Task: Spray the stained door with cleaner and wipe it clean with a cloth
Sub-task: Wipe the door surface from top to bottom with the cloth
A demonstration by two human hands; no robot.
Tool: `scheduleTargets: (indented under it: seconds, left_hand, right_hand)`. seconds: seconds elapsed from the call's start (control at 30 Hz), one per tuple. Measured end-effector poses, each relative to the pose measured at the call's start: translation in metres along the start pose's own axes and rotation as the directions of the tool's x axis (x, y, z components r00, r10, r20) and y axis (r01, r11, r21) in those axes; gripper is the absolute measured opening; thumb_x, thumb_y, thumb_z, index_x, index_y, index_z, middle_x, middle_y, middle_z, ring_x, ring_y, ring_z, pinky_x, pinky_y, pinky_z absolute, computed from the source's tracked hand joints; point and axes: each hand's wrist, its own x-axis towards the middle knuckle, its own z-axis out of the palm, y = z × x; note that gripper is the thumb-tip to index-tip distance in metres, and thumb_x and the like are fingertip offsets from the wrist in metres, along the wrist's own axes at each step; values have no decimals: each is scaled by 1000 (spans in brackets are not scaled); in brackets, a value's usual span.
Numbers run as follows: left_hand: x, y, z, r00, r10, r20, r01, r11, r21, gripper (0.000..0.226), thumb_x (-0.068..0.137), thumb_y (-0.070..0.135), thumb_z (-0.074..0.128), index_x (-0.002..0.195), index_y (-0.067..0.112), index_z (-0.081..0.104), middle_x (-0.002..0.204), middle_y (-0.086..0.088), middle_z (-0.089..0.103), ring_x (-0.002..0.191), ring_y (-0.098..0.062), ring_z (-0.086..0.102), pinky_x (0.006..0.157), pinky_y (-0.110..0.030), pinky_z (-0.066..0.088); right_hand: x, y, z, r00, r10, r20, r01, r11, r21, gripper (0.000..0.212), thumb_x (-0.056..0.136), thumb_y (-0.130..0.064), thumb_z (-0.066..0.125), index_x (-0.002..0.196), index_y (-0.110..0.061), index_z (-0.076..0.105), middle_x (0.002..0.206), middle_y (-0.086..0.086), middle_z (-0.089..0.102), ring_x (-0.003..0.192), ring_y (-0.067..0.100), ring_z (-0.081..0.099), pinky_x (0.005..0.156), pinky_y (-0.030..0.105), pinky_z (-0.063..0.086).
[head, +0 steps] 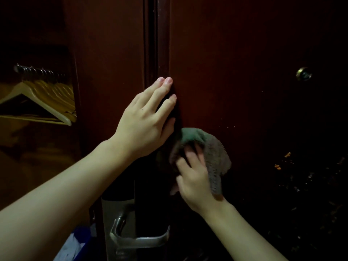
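One dark red-brown door (235, 72) is seen close up, poorly lit, its right half nearly lost in shadow. Two hands are in view. The left hand (148, 117) is laid flat against the door's edge with its fingers straight and close together, the fingertips curving slightly round the edge; nothing is held in it. The right hand (194, 178) is closed round one cloth (207, 153), grey-brown with a green patch at the top, which is bunched and pressed against the door face just below and right of the left hand. The fingers of the right hand are partly buried in the cloth and blurred.

One brass peephole (303, 74) is set in the door at upper right. Orange specks (282, 161) and pale flecks are scattered over the lower right of the door; they cannot be counted in the dark. One metal lever handle (139, 236) on its plate is seen below, cut off by the bottom of the frame.

At left, a row of pale wooden hangers (43, 98) hangs on one rail (37, 71); they overlap too closely to be counted. Blue and white material (75, 245) at the bottom edge cannot be identified
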Motion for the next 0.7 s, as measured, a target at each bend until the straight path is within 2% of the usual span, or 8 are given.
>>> scheduleTargets:
  seconds: [0.13,0.2,0.27,0.43,0.5,0.57,0.63,0.7]
  left_hand:
    - [0,11,6,998,-67,2,67,997,37,50,91,34,52,125,-3,53,145,-26,40,138,-39,33,107,-43,35]
    - [1,18,8,995,-101,-1,101,995,18,50,90,33,52,124,-3,52,145,-27,39,139,-40,32,108,-44,33]
    - [1,22,9,993,-121,-9,121,993,8,49,88,31,52,123,-3,52,145,-27,39,139,-41,32,107,-45,33]
    - [-1,20,12,992,-115,-41,117,992,49,48,90,29,49,127,-2,49,144,-27,40,138,-40,33,105,-44,32]
    - [-2,18,13,993,-116,-36,118,991,70,49,91,30,47,129,-1,46,145,-26,39,138,-39,33,104,-44,33]
    - [-2,19,13,991,-124,-40,128,988,90,50,92,31,46,132,1,44,147,-25,38,138,-39,33,104,-45,35]
    - [-3,23,14,988,-147,-42,150,984,98,52,92,31,47,135,3,42,148,-25,37,139,-39,32,105,-46,34]
    - [-1,30,15,982,-185,-42,188,978,91,54,91,33,49,139,7,41,148,-25,35,139,-40,30,106,-47,33]
  right_hand:
    - [-39,42,-29,976,206,-66,-216,944,-249,31,68,-24,40,96,-9,41,113,15,36,104,42,40,85,55,45]
    - [-37,43,-36,924,361,-130,-383,862,-332,33,71,-23,37,99,-6,39,117,17,34,111,45,37,86,69,37]
    - [-21,30,-32,897,401,-185,-441,837,-326,32,72,-22,39,99,-6,39,119,19,33,115,44,32,92,72,30]
    - [10,-15,-2,982,179,-67,-187,968,-164,32,82,-40,42,103,-15,42,121,10,36,118,36,36,92,56,43]
    - [9,-4,7,989,119,-88,-122,992,-29,26,86,-34,44,103,-15,42,122,8,36,117,37,34,101,52,37]
    - [-9,21,9,982,36,-187,-53,995,-86,31,92,-25,42,122,-21,40,136,5,31,112,40,34,108,47,27]
    - [-35,51,-4,967,55,-248,-101,979,-178,39,95,-23,38,134,-19,34,145,5,25,110,42,36,108,49,33]
    - [-49,66,-28,928,237,-287,-301,932,-203,24,84,-22,43,103,-8,40,126,16,33,110,42,36,93,61,43]
